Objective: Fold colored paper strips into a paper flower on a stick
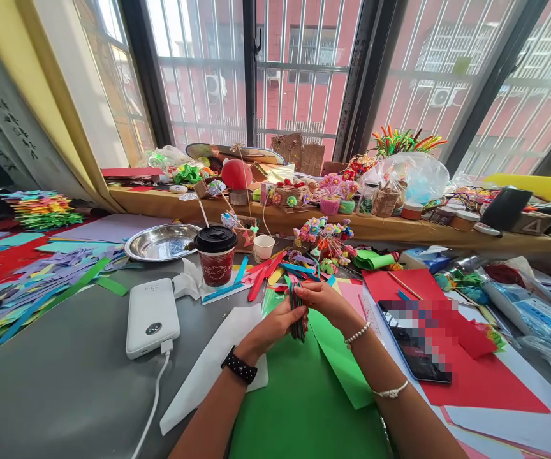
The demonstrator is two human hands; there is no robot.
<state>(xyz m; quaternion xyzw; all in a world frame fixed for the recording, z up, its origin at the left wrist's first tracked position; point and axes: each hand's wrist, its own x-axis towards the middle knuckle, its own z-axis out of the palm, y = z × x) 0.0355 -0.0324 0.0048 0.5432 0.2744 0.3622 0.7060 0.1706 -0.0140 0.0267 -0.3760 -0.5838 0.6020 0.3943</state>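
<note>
A small bundle of thin dark, green and reddish strips (298, 322) is held upright between both hands, above a large green sheet (304, 401). My left hand (275, 325), with a black dotted watch band at its wrist, closes its fingers round the lower part of the bundle. Fingers of my right hand (326, 301) pinch the bundle near its top; a beaded bracelet is on that wrist. The two hands are close together, and the fingertips partly hide the bundle. A lighter green sheet (345, 360) lies under the right forearm.
Left of the hands are a white power bank (153, 317) with its cable, a lidded cup (215, 258), a metal plate (161, 243) and paper strips (55, 280). A phone (416, 344) lies on red paper (500, 376) at right. Craft flowers (323, 236) stand behind.
</note>
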